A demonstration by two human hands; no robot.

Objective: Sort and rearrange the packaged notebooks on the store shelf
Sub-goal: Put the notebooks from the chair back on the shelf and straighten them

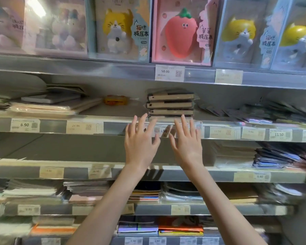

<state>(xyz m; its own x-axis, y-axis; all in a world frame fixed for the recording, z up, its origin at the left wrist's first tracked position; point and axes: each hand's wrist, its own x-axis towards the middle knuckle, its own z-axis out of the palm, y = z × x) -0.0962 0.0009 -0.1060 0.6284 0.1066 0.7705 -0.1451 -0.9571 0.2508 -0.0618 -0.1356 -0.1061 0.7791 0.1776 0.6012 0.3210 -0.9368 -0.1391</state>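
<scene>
Both hands up w/ fingers spread, holding nothing – left hand (140, 144) & right hand (187, 144) just below a stack of 4 wrapped notebooks (170, 103) on the 2nd shelf (113, 112), near its front edge.

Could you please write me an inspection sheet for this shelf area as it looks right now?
Surface: grey metal shelf with price tags along its front rail.
Job's things: a stack of wrapped brown notebooks lying flat on that shelf, just beyond the fingertips.
Clutter: a small yellow packet left of the stack; loose flat packs further left; dark packets to the right.
Grippers: left hand and right hand both raised with fingers spread, holding nothing.
Cables: nothing seen.
Surroundings: boxed strawberry notebook and cat boxes on the shelf above; more notebook piles on lower shelves.
</scene>
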